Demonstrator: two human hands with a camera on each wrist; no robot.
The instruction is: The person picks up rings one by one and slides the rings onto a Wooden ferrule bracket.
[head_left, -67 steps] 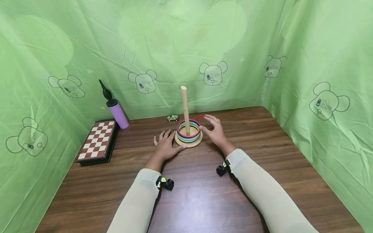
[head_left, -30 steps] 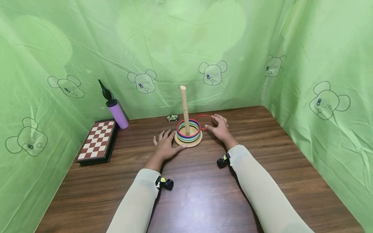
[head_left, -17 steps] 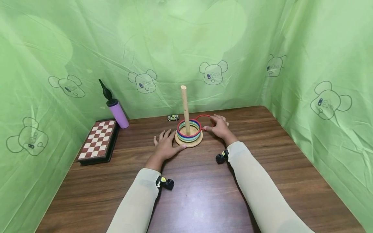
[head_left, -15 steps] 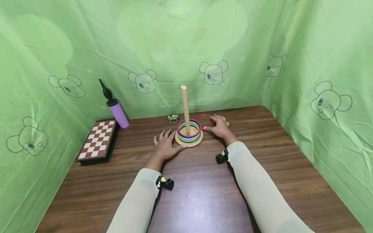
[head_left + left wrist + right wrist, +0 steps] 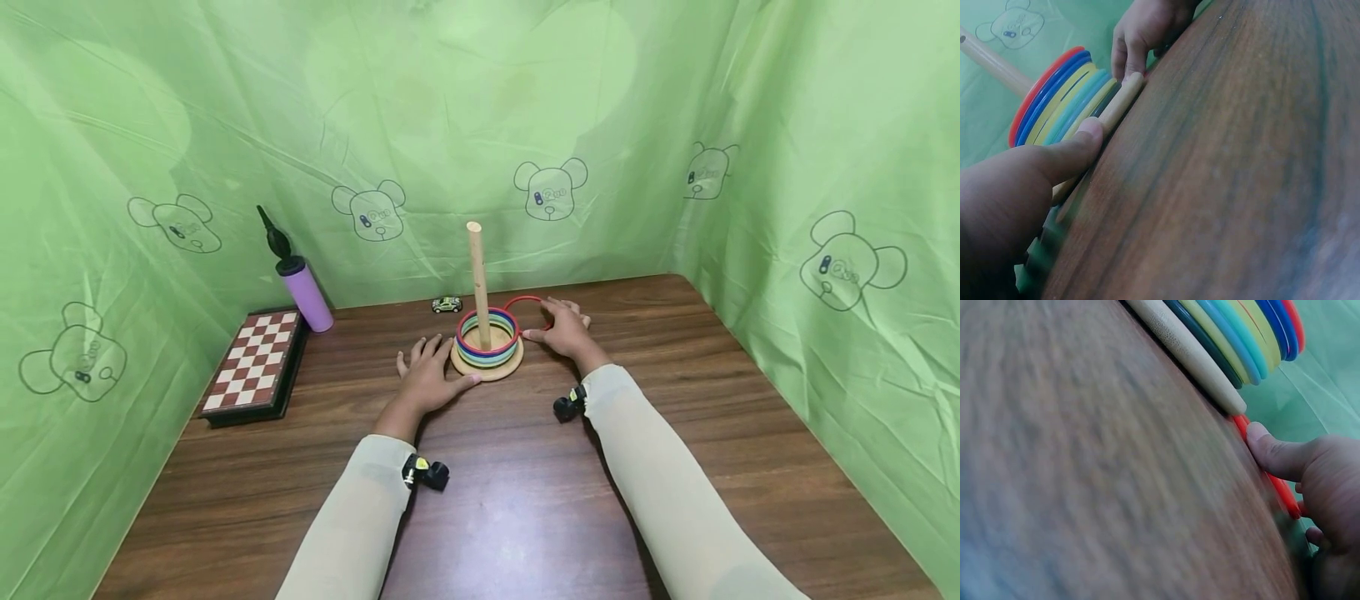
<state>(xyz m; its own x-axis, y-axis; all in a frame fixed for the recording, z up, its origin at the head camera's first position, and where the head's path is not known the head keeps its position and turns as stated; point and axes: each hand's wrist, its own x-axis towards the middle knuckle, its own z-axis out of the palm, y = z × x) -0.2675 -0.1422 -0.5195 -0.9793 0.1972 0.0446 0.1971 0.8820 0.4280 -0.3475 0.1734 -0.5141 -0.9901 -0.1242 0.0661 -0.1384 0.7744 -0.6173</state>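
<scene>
Head view: left hand (image 5: 426,379) is resting flat, fingers straight, thumb touching the wooden base (image 5: 487,365); the stacked rings (image 5: 486,337) are already sitting on the peg (image 5: 476,279). One red ring (image 5: 527,312) is lying on the table (image 5: 525,500) just right of the base, not stacked yet, under the right hand (image 5: 566,329).

Left wrist: thumb (image 5: 1079,147) is pressing the base edge.

Right wrist: blurry, thumb (image 5: 1272,453) seems to be pinching the red ring.

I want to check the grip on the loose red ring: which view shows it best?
The right wrist view: the red ring lies on the table with the right hand touching it. The head view shows it small; the left wrist view does not show it clearly.
</scene>
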